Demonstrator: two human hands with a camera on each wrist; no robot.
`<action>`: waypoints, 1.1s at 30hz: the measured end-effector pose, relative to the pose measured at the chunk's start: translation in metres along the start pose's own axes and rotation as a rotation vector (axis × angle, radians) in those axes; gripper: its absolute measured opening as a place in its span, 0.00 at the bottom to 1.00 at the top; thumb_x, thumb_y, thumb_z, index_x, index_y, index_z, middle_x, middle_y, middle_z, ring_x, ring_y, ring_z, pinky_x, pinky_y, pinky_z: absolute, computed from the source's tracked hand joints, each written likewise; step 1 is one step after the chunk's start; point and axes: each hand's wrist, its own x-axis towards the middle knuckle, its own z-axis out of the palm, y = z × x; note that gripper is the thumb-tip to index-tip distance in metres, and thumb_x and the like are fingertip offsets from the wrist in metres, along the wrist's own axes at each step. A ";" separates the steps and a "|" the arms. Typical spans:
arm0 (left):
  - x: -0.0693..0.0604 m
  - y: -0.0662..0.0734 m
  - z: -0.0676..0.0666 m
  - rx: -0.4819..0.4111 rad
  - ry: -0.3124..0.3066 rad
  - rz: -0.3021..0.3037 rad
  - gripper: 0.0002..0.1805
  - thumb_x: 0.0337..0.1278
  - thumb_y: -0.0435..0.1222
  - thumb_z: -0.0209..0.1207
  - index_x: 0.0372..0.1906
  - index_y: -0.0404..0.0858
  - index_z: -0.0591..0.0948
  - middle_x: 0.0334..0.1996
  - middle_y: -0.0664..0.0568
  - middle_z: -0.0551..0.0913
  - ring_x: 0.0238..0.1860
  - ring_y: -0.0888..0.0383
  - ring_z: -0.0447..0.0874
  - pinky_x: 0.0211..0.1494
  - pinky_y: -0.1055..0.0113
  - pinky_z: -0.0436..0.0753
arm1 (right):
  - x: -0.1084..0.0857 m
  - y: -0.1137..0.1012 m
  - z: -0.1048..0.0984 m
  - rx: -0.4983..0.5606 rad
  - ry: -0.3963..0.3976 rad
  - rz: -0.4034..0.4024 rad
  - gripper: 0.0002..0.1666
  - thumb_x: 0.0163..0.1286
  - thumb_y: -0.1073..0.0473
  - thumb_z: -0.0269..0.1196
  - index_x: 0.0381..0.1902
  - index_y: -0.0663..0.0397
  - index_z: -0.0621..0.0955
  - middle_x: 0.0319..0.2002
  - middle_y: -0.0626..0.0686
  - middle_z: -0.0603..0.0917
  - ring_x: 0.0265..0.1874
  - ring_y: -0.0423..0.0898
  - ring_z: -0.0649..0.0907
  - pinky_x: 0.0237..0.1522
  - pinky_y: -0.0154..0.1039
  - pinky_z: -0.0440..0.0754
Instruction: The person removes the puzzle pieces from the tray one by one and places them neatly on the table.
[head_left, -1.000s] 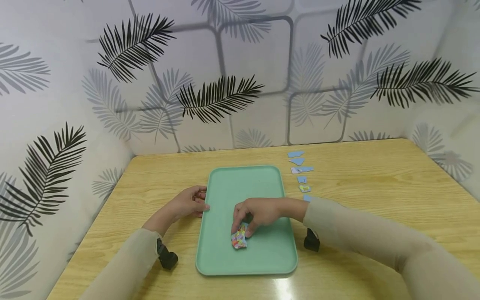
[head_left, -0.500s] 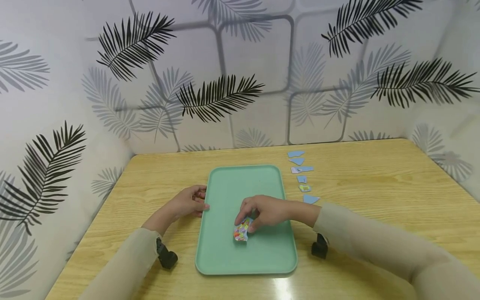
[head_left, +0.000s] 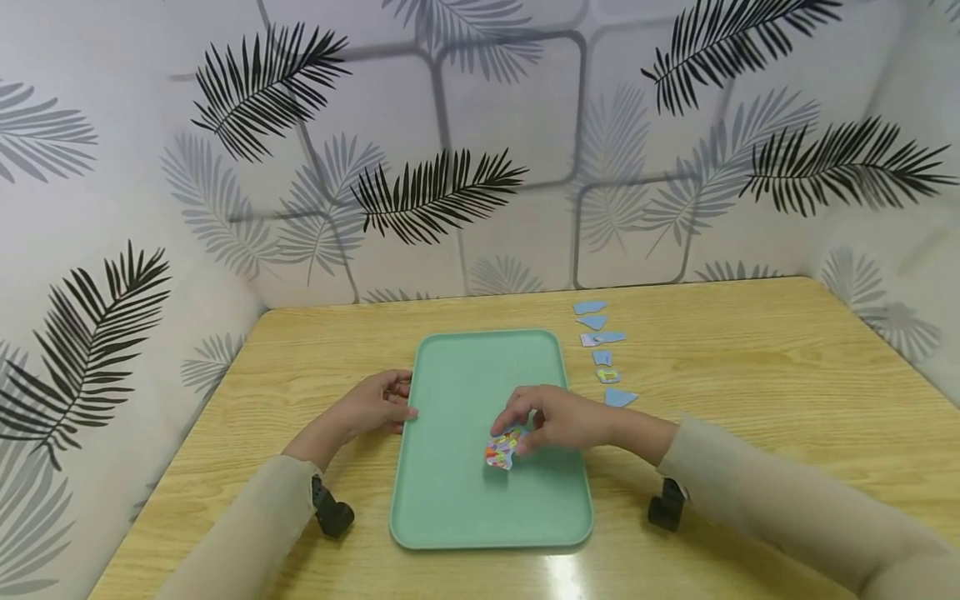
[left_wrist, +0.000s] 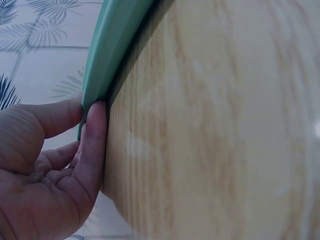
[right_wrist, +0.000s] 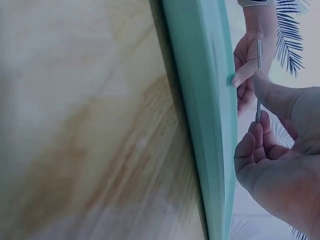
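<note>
A flat jigsaw puzzle piece (head_left: pixel 500 452) with many bright colours and a bit of light blue is held up just above the green tray (head_left: pixel 480 521). My right hand (head_left: pixel 561 417) pinches its edge between thumb and fingertips. In the right wrist view the same puzzle piece (right_wrist: pixel 259 52) appears edge-on as a thin line, apart from the tray's rim (right_wrist: pixel 202 100). At the tray's left side, my left hand (head_left: pixel 369 406) grips the rim. The left wrist view has this left hand (left_wrist: pixel 55 165) with its thumb over the rim (left_wrist: pixel 112 50) and a finger beneath.
Several mostly light blue pieces lie in a column on the wooden table (head_left: pixel 750 400) right of the tray, among them a triangular piece (head_left: pixel 619 397) and a yellow-patterned piece (head_left: pixel 608 376). A leaf-patterned wall (head_left: pixel 517 242) stands behind the table.
My right hand has lifted the colourful puzzle piece off the tray and moved it rightward and farther back. The triangular blue piece has come out from behind the right arm. My left hand stays put.
</note>
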 end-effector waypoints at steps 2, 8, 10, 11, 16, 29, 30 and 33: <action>0.000 0.001 0.000 0.001 0.000 0.000 0.36 0.60 0.25 0.61 0.71 0.30 0.60 0.50 0.41 0.69 0.42 0.52 0.74 0.41 0.61 0.84 | -0.005 0.000 -0.001 0.006 0.037 0.024 0.17 0.58 0.65 0.71 0.47 0.49 0.86 0.42 0.45 0.80 0.43 0.48 0.75 0.40 0.36 0.75; -0.002 0.001 0.000 0.000 -0.001 0.006 0.35 0.61 0.25 0.61 0.71 0.30 0.61 0.49 0.41 0.70 0.42 0.52 0.74 0.41 0.61 0.84 | -0.019 0.002 -0.004 0.003 0.157 0.076 0.16 0.59 0.64 0.71 0.47 0.48 0.86 0.43 0.45 0.81 0.44 0.47 0.75 0.42 0.37 0.75; -0.002 0.001 0.001 -0.001 -0.003 0.007 0.35 0.61 0.25 0.61 0.71 0.30 0.61 0.49 0.41 0.70 0.42 0.52 0.74 0.41 0.61 0.84 | -0.025 0.003 -0.005 0.001 0.196 0.075 0.16 0.59 0.64 0.70 0.46 0.50 0.85 0.43 0.46 0.81 0.43 0.46 0.76 0.42 0.38 0.75; -0.002 0.001 0.001 -0.003 -0.005 0.006 0.35 0.61 0.25 0.61 0.71 0.30 0.61 0.49 0.41 0.70 0.42 0.52 0.74 0.41 0.61 0.84 | -0.028 0.004 -0.006 -0.001 0.216 0.077 0.16 0.60 0.65 0.70 0.46 0.51 0.85 0.43 0.46 0.82 0.43 0.46 0.76 0.42 0.38 0.75; -0.002 0.002 0.001 -0.006 -0.010 0.004 0.36 0.60 0.25 0.61 0.71 0.30 0.60 0.50 0.41 0.69 0.42 0.52 0.74 0.41 0.61 0.84 | -0.044 0.007 -0.008 0.008 0.325 0.119 0.16 0.59 0.66 0.70 0.46 0.53 0.85 0.41 0.49 0.82 0.40 0.48 0.75 0.39 0.36 0.77; -0.002 0.003 0.000 -0.002 -0.010 -0.002 0.35 0.60 0.25 0.61 0.71 0.29 0.60 0.50 0.41 0.69 0.43 0.51 0.73 0.42 0.60 0.84 | -0.075 0.013 -0.008 0.036 0.471 0.223 0.18 0.58 0.65 0.71 0.48 0.55 0.85 0.45 0.52 0.81 0.40 0.51 0.73 0.38 0.34 0.76; -0.002 0.003 0.000 -0.003 -0.008 -0.003 0.35 0.60 0.25 0.61 0.71 0.29 0.60 0.50 0.41 0.69 0.43 0.51 0.73 0.42 0.60 0.84 | -0.077 0.013 -0.007 0.038 0.478 0.229 0.18 0.58 0.65 0.71 0.48 0.55 0.85 0.44 0.52 0.81 0.40 0.51 0.73 0.38 0.35 0.77; -0.002 0.003 0.001 -0.004 -0.008 0.000 0.35 0.60 0.25 0.61 0.71 0.29 0.60 0.50 0.41 0.69 0.44 0.51 0.73 0.42 0.60 0.84 | -0.084 0.012 -0.006 0.033 0.496 0.250 0.18 0.59 0.66 0.71 0.49 0.56 0.85 0.44 0.53 0.80 0.40 0.50 0.73 0.39 0.36 0.78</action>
